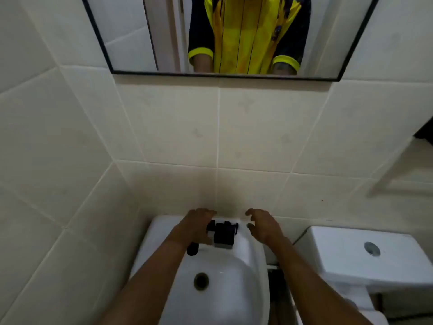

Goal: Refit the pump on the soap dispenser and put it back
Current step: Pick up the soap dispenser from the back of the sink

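1. Large cream wall tiles [253, 127] with pale grout cover the back wall and the angled left wall
2. A black-framed mirror [131, 43] hangs high on the back wall, reflecting a yellow and dark shirt
3. A white basin [234, 277] stands against the wall, its dark drain hole [201, 281] near the middle
4. A white toilet cistern [351, 254] with a chrome flush button [372, 248] sits right of the basin
5. The light is dim and even

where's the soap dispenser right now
The soap dispenser stands on the sink's back ledge by the tiled wall, between both hands, nearest the left hand.
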Demonstrator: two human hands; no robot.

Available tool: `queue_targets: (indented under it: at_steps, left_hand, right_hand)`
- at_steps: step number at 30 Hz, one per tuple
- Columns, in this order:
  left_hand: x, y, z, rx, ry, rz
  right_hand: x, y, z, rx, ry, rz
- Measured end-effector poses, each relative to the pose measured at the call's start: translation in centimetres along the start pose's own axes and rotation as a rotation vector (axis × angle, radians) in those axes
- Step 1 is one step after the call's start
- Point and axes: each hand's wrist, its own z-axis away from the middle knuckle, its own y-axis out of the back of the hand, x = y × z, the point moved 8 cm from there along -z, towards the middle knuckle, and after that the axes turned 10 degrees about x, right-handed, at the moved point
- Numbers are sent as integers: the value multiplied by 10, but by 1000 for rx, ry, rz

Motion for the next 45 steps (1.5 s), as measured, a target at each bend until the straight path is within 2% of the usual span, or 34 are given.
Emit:
queue_targets:
  at_steps: [4, 9, 12, 18, 25, 34, 40, 45]
  left_hand:
    - [1, -19, -15, -86, -6, -105]
    - [7, -27, -29, -122, -13, -150]
    - [-5, -48, -67, -257, 62, -126]
    - [-8, -57, -73, -266, 54, -190]
    - [4, -66, -80, -270, 22, -383]
    - [5, -71, -79, -221, 13, -415]
    - [5, -69, -79, -249, 20, -442]
    - [7, -64, -76, -217, 29, -395]
  right_hand:
    - [14, -31, -7, -118, -45, -44]
    - [21, -48, -5, -132, -89, -51]
    - [41, -72, -37, -195, -86, -50]
    - [33, -80, -45, -130, -47, -21]
    - [30, -87, -48, -76, -15, 26]
    - [31, -83, -50, -27, 6, 12]
    - [36, -69, -43, 17, 11, 14]
    - [38, -52, -35, 62, -20, -1]
